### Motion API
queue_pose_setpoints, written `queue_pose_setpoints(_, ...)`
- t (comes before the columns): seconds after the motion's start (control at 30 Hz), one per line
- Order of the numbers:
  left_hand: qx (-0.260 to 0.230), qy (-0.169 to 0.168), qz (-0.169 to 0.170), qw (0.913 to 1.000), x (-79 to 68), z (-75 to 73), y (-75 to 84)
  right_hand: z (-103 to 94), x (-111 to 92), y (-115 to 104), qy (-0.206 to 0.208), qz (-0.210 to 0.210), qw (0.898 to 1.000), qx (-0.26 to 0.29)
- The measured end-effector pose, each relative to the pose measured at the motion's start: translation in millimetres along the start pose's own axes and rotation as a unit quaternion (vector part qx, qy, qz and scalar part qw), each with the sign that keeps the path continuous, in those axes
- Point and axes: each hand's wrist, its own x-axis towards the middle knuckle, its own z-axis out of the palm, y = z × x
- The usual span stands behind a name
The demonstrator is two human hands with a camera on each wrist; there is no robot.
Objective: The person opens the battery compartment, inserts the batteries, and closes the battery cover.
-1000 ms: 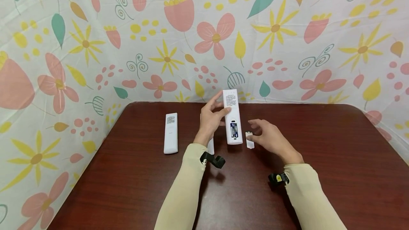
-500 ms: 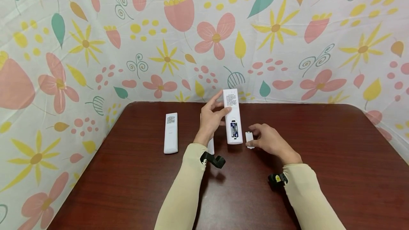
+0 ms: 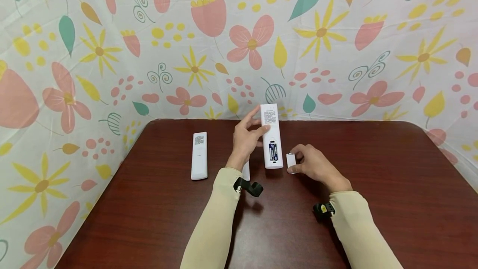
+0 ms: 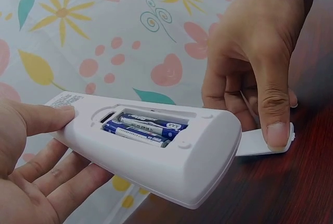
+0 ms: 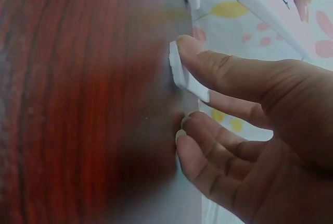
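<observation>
My left hand [image 3: 244,140] holds a white remote control [image 3: 271,132] with its back toward me, thumb on the back face and fingers beneath. Its battery compartment is uncovered, and two blue-and-silver AAA batteries [image 4: 143,127] lie side by side inside. To the right of the remote, my right hand [image 3: 317,163] pinches a small white battery cover [image 3: 291,163] between thumb and fingers, close over the table. In the right wrist view the cover [image 5: 184,73] is tilted, with the thumb at one end.
A second white remote [image 3: 199,155] lies back side up on the dark wooden table [image 3: 157,211], to the left. Another white object [image 3: 246,171] is mostly hidden behind my left wrist. A floral cloth [image 3: 317,53] hangs along the table's far edge.
My right fingers have closed on the battery cover, which now stands tilted up slightly instead of lying flat. The left hand and its remote have stayed nearly still.
</observation>
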Motion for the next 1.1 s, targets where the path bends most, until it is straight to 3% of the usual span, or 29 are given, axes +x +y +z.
queue_pose_setpoints(0.43, 0.004, -0.001, -0.007, 1.0, -1.5, 0.3, 2.0, -1.1, 0.1, 1.9, 0.044, -0.015, 0.998, 0.041)
queue_pose_setpoints(0.9, 0.003, 0.0, -0.01, 0.9999, -1.1, 0.0, -0.4, -2.2, -1.0, -1.5, 0.024, 0.027, 0.99, 0.134)
queue_pose_setpoints(1.1, 0.001, 0.0, -0.009, 1.0, -0.9, 0.1, -0.2, -2.3, -2.3, -2.1, 0.024, 0.016, 0.987, 0.156)
